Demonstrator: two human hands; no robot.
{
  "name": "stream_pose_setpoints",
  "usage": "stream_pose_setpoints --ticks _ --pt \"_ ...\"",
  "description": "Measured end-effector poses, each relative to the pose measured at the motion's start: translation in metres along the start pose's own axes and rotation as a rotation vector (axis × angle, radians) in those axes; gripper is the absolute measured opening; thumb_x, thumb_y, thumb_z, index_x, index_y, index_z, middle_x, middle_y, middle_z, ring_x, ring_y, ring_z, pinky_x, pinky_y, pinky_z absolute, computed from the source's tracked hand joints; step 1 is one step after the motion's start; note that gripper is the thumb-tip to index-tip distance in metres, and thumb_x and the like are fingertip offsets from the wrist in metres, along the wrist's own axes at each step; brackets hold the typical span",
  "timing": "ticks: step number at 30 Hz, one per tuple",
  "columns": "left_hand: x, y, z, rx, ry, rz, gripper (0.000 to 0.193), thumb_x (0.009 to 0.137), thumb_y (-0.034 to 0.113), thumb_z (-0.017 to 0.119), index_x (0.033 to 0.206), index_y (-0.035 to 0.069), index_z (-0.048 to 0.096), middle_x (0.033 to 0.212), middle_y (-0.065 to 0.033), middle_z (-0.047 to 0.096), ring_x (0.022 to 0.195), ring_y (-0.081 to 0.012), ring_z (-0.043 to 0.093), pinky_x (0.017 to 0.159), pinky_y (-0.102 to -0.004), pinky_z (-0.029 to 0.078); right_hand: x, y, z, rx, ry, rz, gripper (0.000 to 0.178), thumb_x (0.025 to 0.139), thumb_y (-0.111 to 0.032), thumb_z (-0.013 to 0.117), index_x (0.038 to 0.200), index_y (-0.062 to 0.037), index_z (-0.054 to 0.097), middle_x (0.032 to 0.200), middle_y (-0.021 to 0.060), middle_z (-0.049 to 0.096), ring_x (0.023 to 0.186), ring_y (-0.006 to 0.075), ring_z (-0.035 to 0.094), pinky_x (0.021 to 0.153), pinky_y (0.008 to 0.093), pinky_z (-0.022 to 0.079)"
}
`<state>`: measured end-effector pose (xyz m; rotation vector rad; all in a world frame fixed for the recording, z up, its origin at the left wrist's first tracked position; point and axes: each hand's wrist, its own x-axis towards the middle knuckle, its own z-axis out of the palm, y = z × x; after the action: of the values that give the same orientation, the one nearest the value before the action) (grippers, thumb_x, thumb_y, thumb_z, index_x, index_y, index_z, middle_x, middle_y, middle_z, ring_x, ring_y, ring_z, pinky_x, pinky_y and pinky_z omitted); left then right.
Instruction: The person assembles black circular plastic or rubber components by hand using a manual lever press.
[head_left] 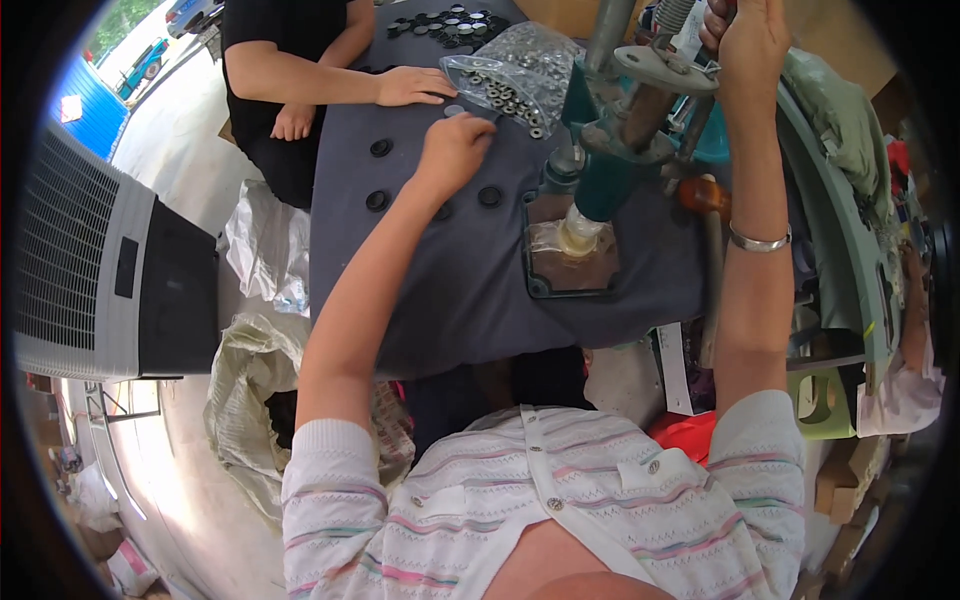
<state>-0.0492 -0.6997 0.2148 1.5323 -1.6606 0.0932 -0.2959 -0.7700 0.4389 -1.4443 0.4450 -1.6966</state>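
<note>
My left hand is over the dark grey cloth on the table, its fingers curled together; whatever they may hold is hidden. A small grey disc lies just beyond it. Black round caps are spread on the cloth around my left forearm. At the upper right, my right hand is raised and wrapped around the lever handle of a green hand press, partly cut off by the frame. The press's ram comes down onto a pale round piece on the square base plate.
Beyond my left hand sits an open clear bag of small metal ring-shaped parts. A co-worker's hand rests beside it, near a pile of black and white discs. An orange-handled tool lies right of the press; an air cooler stands left.
</note>
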Motion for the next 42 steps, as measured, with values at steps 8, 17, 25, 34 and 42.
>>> stream_pose_setpoints --ticks 8,17,25,34,42 --pt "0.051 0.002 0.091 0.141 -0.236 -0.213 0.028 0.073 0.026 0.076 0.091 0.005 0.075 0.09 -0.0182 0.07 0.087 -0.035 0.068 0.077 -0.0432 0.054 0.002 0.005 -0.001 -0.013 0.031 -0.045 0.021 0.103 -0.03 0.048 0.11 -0.0121 0.057 0.069 -0.0062 0.044 0.052 0.001 0.037 0.041 0.016 0.027" --pt "0.045 -0.009 0.068 0.083 -0.185 -0.193 0.028 0.074 0.028 0.073 0.09 0.005 0.074 0.087 -0.0185 0.071 0.084 -0.0352 0.069 0.076 -0.0439 0.054 0.002 0.007 0.001 0.029 0.033 -0.05 0.021 0.102 -0.029 0.05 0.11 -0.0111 0.059 0.067 -0.0054 0.044 0.048 0.0017 0.036 0.04 0.0166 0.027" --pt "-0.042 0.023 -0.015 -0.125 -0.267 -0.136 0.021 0.075 0.016 0.074 0.091 0.002 0.07 0.087 -0.0122 0.069 0.081 -0.0295 0.066 0.074 -0.0383 0.052 0.012 0.014 -0.009 0.032 -0.004 -0.145 0.018 0.101 -0.028 0.051 0.102 -0.0107 0.058 0.069 -0.0042 0.047 0.049 0.0018 0.037 0.042 0.0168 0.029" --pt "-0.054 0.02 -0.005 0.022 -0.249 -0.078 0.019 0.072 0.012 0.076 0.089 0.004 0.071 0.089 -0.0069 0.068 0.091 -0.0281 0.06 0.079 -0.0387 0.05 0.004 0.013 -0.005 0.057 -0.007 -0.051 0.02 0.101 -0.029 0.052 0.098 -0.0104 0.057 0.069 -0.0045 0.046 0.048 0.0016 0.037 0.04 0.0171 0.028" --pt "-0.052 0.018 -0.001 -0.038 -0.211 -0.047 0.024 0.072 0.014 0.077 0.094 0.005 0.072 0.09 -0.0066 0.068 0.093 -0.0281 0.061 0.08 -0.04 0.05 0.006 0.009 -0.007 0.065 -0.011 -0.099 0.021 0.101 -0.03 0.052 0.104 -0.01 0.058 0.068 -0.0048 0.047 0.048 0.0014 0.036 0.04 0.0166 0.027"
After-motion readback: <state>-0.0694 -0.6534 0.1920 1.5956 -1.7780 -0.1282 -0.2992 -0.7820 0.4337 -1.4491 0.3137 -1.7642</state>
